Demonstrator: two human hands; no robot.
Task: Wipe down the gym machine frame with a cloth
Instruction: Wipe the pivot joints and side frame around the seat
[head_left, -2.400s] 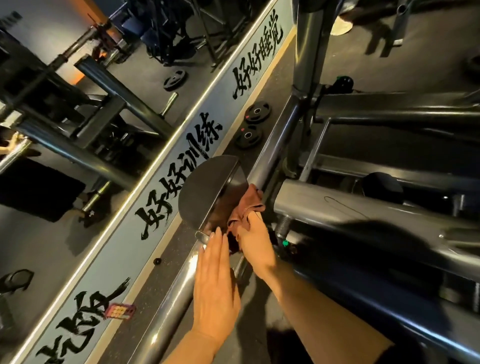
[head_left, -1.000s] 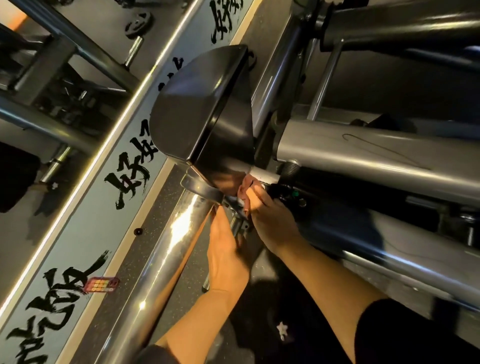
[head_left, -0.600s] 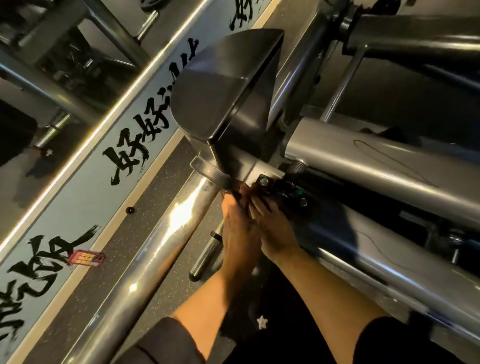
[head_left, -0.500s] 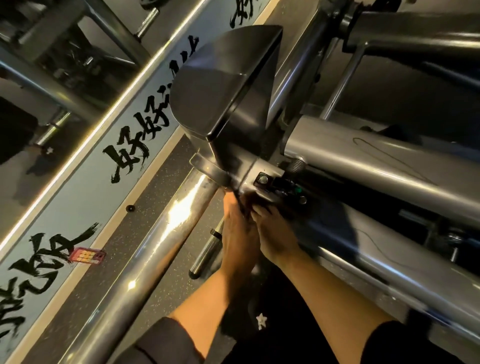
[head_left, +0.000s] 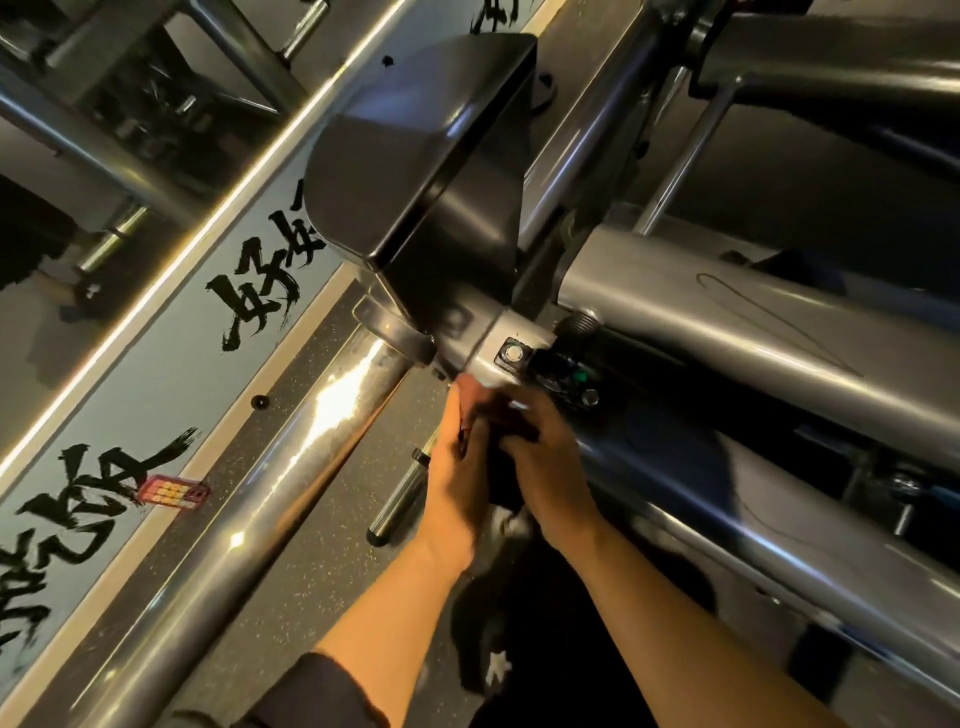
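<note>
The gym machine frame fills the view: a shiny steel tube (head_left: 291, 457) runs from lower left up to a joint with a bolt (head_left: 514, 354), under a black curved guard (head_left: 415, 171). Both hands meet just below that joint. My right hand (head_left: 550, 462) curls its fingers round the reddish-brown cloth (head_left: 475, 395), most of which is hidden in shadow between the hands. Seen edge-on beside it, my left hand (head_left: 454, 483) has its fingers stretched up toward the joint and touches the cloth. The hands are blurred.
A thick grey beam (head_left: 753, 332) crosses to the right, with another tube (head_left: 779, 545) below it. A short bar (head_left: 400, 493) lies on the speckled floor. A grey band with black brush lettering (head_left: 156, 374) runs along the left, with a small pink object (head_left: 171, 491) on it.
The hands have slid slightly down from the joint, so the bolt now shows fully. Earlier the right hand wiped the guard's underside while the left rested flat on the tube.
</note>
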